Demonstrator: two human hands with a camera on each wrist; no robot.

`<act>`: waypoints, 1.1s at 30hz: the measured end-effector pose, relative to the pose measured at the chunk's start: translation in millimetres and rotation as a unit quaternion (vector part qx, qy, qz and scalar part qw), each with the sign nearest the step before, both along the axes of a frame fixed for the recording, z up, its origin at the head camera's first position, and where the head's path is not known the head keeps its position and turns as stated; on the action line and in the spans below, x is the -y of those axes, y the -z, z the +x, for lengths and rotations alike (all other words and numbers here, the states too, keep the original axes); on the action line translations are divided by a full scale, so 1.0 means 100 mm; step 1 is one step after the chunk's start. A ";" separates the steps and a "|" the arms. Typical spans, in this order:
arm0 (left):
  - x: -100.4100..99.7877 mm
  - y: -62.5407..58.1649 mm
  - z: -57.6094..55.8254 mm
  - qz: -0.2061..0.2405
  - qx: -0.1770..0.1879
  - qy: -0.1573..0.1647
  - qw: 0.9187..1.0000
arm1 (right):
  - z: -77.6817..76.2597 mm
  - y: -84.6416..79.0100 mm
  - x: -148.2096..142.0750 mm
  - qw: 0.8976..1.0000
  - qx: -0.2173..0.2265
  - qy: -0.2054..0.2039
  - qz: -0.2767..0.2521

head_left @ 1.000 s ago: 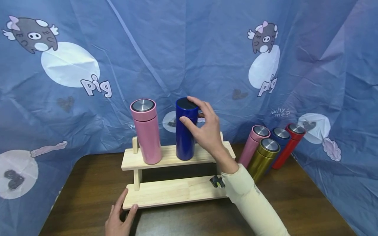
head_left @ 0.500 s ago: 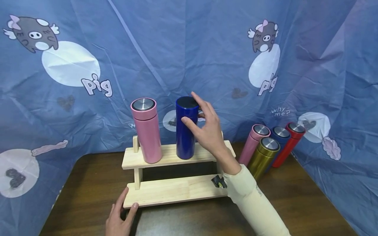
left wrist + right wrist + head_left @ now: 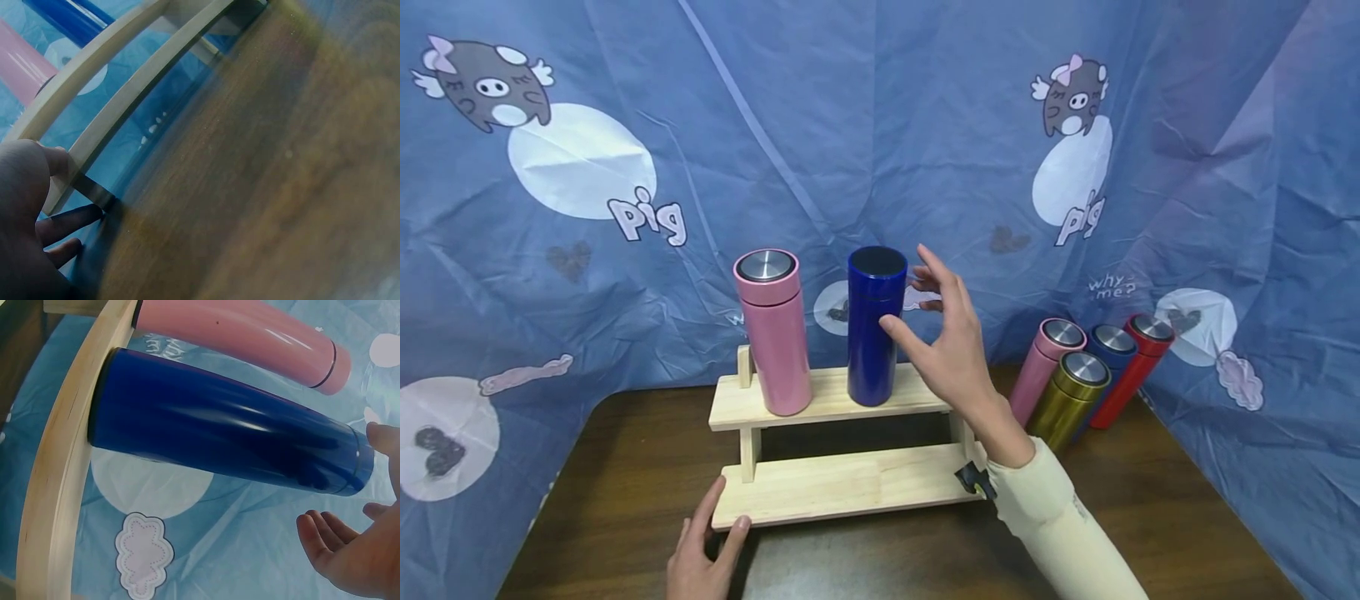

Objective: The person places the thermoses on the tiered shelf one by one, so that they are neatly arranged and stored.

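On the upper tier of a two-tier pale wooden rack (image 3: 850, 487), a dark blue thermos bottle (image 3: 872, 342) stands upright, right of a pink thermos bottle (image 3: 775, 350). My right hand (image 3: 951, 337) is at the blue bottle's right side, fingers spread and off it. In the head view its thumb overlaps the bottle; whether it touches is unclear. In the right wrist view the blue bottle (image 3: 225, 425) rests its base on the wood. My left hand (image 3: 703, 546) holds the lower tier's front left corner, thumb at the front edge. In the left wrist view, part of this hand (image 3: 28, 212) shows around the board's end.
At the right of the brown table (image 3: 587, 500) several thermos bottles stand close together: pink (image 3: 1037, 358), gold (image 3: 1067, 408), blue (image 3: 1112, 342) and red (image 3: 1138, 367). A blue patterned cloth (image 3: 820, 125) hangs behind. A small black device (image 3: 976, 480) sits by the right sleeve.
My right hand has let go of the blue bottle's top and drawn to the right and slightly down, its fingers spreading. The bottle stays in place; my left hand remains at the rack's corner.
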State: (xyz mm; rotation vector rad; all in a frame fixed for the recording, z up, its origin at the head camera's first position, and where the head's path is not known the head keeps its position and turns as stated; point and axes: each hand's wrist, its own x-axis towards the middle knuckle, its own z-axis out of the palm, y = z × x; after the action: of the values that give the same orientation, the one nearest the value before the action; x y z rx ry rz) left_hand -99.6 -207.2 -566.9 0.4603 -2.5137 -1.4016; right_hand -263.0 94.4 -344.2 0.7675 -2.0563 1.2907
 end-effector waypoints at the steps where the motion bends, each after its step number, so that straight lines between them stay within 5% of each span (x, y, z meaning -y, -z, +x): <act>1: 0.00 0.00 0.00 0.000 -0.001 0.000 1.000 | 0.02 0.00 -0.02 1.000 -0.002 0.002 0.002; 33: 0.00 -0.05 -0.02 0.001 0.034 -0.002 0.999 | 0.48 0.46 -0.75 0.993 -0.079 0.091 -0.009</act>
State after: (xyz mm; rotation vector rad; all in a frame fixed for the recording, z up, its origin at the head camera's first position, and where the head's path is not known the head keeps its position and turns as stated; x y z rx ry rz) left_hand -102.0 -207.2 -561.6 0.5209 -2.5630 -1.4115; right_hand -215.1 169.6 -390.5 0.6373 -1.9363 1.1097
